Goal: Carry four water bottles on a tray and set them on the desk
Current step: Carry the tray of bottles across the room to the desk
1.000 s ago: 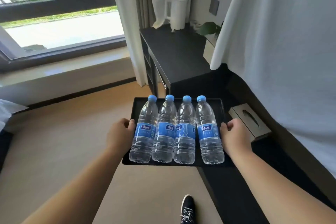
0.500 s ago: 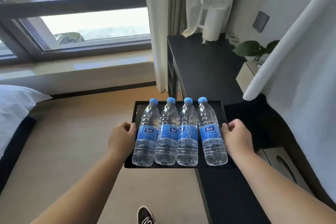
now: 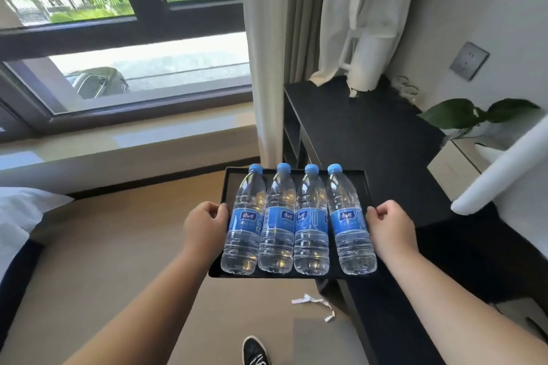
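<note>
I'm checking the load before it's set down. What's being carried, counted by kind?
Water bottles, clear, blue caps and labels, lying on the tray: 4
Black tray, held by the left hand and right hand: 1
Total: 5

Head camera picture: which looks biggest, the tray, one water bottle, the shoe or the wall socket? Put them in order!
1. tray
2. rightmost water bottle
3 and 4. shoe and wall socket look alike. The shoe is cut off by the frame and the socket is farther away, so I won't rank them.
</note>
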Tool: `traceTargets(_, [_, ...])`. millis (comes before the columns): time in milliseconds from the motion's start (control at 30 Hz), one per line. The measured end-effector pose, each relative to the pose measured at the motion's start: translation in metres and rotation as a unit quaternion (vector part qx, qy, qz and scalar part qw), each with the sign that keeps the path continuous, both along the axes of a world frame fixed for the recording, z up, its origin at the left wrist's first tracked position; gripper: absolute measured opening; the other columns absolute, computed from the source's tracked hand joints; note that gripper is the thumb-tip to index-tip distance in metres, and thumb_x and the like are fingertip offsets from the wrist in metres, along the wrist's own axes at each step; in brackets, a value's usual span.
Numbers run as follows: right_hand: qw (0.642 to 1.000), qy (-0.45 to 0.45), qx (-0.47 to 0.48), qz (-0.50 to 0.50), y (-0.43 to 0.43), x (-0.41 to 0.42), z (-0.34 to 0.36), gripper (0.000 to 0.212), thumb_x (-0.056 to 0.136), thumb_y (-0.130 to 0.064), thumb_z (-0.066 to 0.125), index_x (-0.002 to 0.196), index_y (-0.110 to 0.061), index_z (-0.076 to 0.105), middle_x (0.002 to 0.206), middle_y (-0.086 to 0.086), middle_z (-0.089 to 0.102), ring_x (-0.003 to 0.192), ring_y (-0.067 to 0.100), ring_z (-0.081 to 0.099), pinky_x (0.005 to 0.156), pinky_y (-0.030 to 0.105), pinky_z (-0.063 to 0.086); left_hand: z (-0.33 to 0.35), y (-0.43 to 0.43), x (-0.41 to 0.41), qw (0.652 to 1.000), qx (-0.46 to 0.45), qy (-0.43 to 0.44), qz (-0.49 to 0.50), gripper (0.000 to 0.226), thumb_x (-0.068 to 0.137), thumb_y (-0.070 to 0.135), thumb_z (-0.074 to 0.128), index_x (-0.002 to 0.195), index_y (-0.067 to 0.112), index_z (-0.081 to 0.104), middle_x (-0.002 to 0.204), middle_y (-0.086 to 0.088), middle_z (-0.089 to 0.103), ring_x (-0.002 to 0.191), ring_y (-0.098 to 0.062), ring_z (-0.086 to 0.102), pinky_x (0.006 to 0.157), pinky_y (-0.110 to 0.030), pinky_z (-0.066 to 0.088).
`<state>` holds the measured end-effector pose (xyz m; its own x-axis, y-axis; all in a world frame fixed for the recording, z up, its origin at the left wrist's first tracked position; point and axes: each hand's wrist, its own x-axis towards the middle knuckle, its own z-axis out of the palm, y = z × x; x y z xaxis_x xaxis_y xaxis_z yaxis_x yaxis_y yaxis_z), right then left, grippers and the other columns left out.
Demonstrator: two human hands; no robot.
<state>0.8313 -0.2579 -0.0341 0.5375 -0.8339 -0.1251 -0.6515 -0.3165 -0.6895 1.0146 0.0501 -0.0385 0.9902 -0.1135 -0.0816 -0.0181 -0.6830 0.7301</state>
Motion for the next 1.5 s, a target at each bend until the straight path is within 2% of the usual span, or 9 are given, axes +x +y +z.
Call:
traceTargets(200, [1.0, 0.001, 0.022, -0.022, 0.009, 0.067, -0.002, 0.023, 0.1, -0.034, 0.058, 0.086, -0.016, 0.057, 0.078, 0.004, 0.066, 0.07, 0.023, 0.063, 0.061, 0.037, 0.052, 0.008, 0.003, 0.081, 0.999, 0.02, 0.001, -0.032, 0.026, 0.098, 0.034, 0.057, 0.078, 0.02, 0.067, 0.071, 0.005, 0.069, 0.068, -0.016, 0.064, 0.061, -0.036, 0.054])
traceTargets(367, [0.999, 0.004, 0.015, -0.035, 0.002, 0.112, -0.003, 0.024, 0.099, -0.033, 0.059, 0.082, -0.016, 0.057, 0.075, 0.004, 0.065, 0.067, 0.021, 0.061, 0.055, 0.032, 0.044, 0.008, -0.007, 0.132, 0.999, 0.026, 0.015, -0.043, 0.025, 0.097, 0.035, 0.056, 0.08, 0.021, 0.067, 0.071, 0.005, 0.07, 0.067, -0.015, 0.066, 0.062, -0.036, 0.055])
traceTargets(600, [0.998, 0.003, 0.007, -0.056, -0.029, 0.169, -0.012, 0.024, 0.099, -0.033, 0.06, 0.08, -0.018, 0.057, 0.074, 0.002, 0.065, 0.066, 0.02, 0.06, 0.053, 0.03, 0.041, -0.002, -0.044, 0.197, 0.998, 0.029, 0.024, -0.056, 0.023, 0.098, 0.036, 0.056, 0.079, 0.025, 0.066, 0.069, 0.006, 0.07, 0.064, -0.012, 0.066, 0.054, -0.029, 0.047])
traceTargets(767, [0.997, -0.001, 0.018, -0.071, -0.064, 0.212, -0.024, 0.024, 0.099, -0.033, 0.059, 0.081, -0.018, 0.057, 0.074, 0.003, 0.066, 0.067, 0.022, 0.062, 0.055, 0.032, 0.043, -0.008, -0.085, 0.25, 0.996, 0.041, 0.023, -0.075, 0.025, 0.098, 0.037, 0.055, 0.08, 0.023, 0.066, 0.067, 0.005, 0.069, 0.063, -0.014, 0.065, 0.053, -0.028, 0.043])
traceTargets(933, [0.996, -0.014, 0.021, -0.085, -0.109, 0.253, -0.034, 0.022, 0.1, -0.032, 0.059, 0.083, -0.019, 0.057, 0.077, 0.001, 0.067, 0.068, 0.02, 0.063, 0.055, 0.033, 0.045, -0.011, -0.14, 0.304, 0.991, 0.075, 0.0, -0.109, 0.023, 0.099, 0.037, 0.053, 0.08, 0.027, 0.061, 0.07, 0.008, 0.067, 0.063, -0.008, 0.062, 0.051, -0.024, 0.04])
traceTargets(1100, [0.994, -0.004, 0.024, -0.108, -0.153, 0.283, -0.039, 0.021, 0.101, -0.034, 0.059, 0.089, -0.016, 0.06, 0.08, 0.001, 0.066, 0.072, 0.019, 0.063, 0.061, 0.036, 0.049, -0.016, -0.197, 0.346, 0.987, 0.083, 0.01, -0.135, 0.022, 0.101, 0.038, 0.05, 0.084, 0.028, 0.059, 0.076, 0.008, 0.067, 0.067, -0.008, 0.063, 0.054, -0.026, 0.044])
traceTargets(1400, [0.98, 0.019, 0.037, -0.192, -0.209, 0.3, -0.048, 0.018, 0.102, -0.035, 0.06, 0.095, -0.018, 0.06, 0.08, -0.004, 0.064, 0.069, 0.008, 0.058, 0.053, 0.026, 0.039, -0.022, -0.297, 0.4, 0.973, 0.101, 0.007, -0.209, 0.021, 0.101, 0.039, 0.05, 0.091, 0.024, 0.061, 0.079, 0.007, 0.067, 0.07, -0.009, 0.063, 0.056, -0.028, 0.045])
traceTargets(1500, [0.973, 0.012, 0.038, -0.228, -0.224, 0.299, -0.053, 0.017, 0.102, -0.034, 0.06, 0.095, -0.018, 0.06, 0.079, -0.005, 0.064, 0.07, 0.008, 0.059, 0.055, 0.028, 0.042, -0.028, -0.334, 0.418, 0.961, 0.107, -0.004, -0.254, 0.023, 0.102, 0.039, 0.049, 0.094, 0.022, 0.062, 0.081, 0.005, 0.067, 0.071, -0.01, 0.062, 0.057, -0.03, 0.045])
